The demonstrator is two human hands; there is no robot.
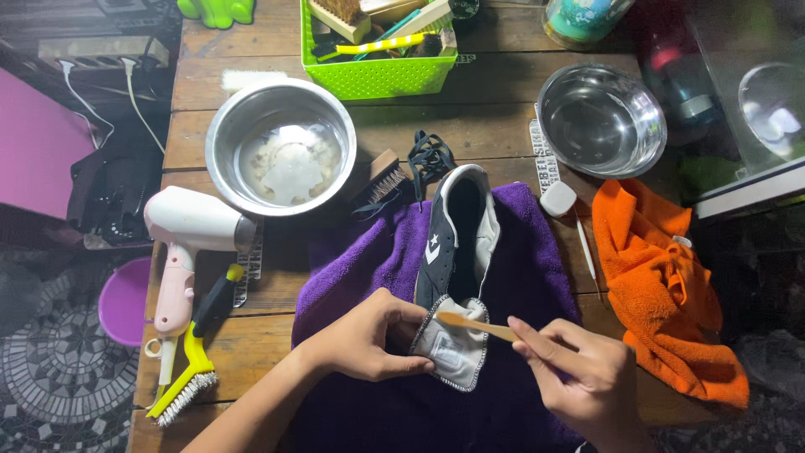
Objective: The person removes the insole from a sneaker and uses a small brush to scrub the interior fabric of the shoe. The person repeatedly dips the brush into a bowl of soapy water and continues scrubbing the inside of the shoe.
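Observation:
A black and white sneaker [457, 243] without laces lies on a purple towel [520, 277], its tongue pulled toward me. My left hand [369, 335] pinches the edge of the white tongue [449, 348] and holds it flat. My right hand [583, 377] grips a small wooden-handled brush [474, 325], whose tip rests on the tongue's upper edge. Loose black laces [429, 158] lie just beyond the shoe's toe.
On the wooden table stand a steel bowl of foamy water [281, 151], a second steel bowl [599, 117], a green basket of brushes [377, 50], a wooden scrub brush [381, 180], a white hair dryer [189, 231], a yellow brush [193, 361] and an orange cloth [662, 285].

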